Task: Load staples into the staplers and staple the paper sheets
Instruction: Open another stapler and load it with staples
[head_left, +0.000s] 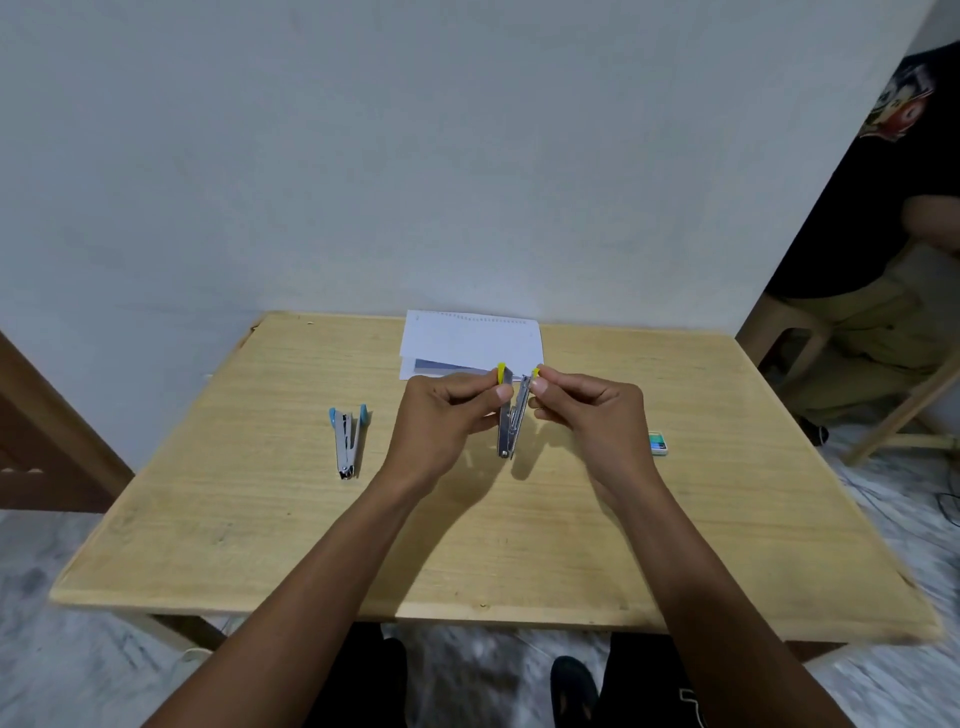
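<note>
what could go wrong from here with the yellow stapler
The yellow stapler is pinched only near its tips by the left hand and right hand; it may slip and drop onto the table. Its spread arms might snap shut on a finger. The staple box lies off right, so one hand must let go to reach it.

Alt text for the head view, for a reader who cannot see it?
The left hand and right hand hold a yellow-tipped stapler spread open over a wooden table. A blue stapler lies open to its left, paper sheets at the far edge, a small box to the right.
</note>
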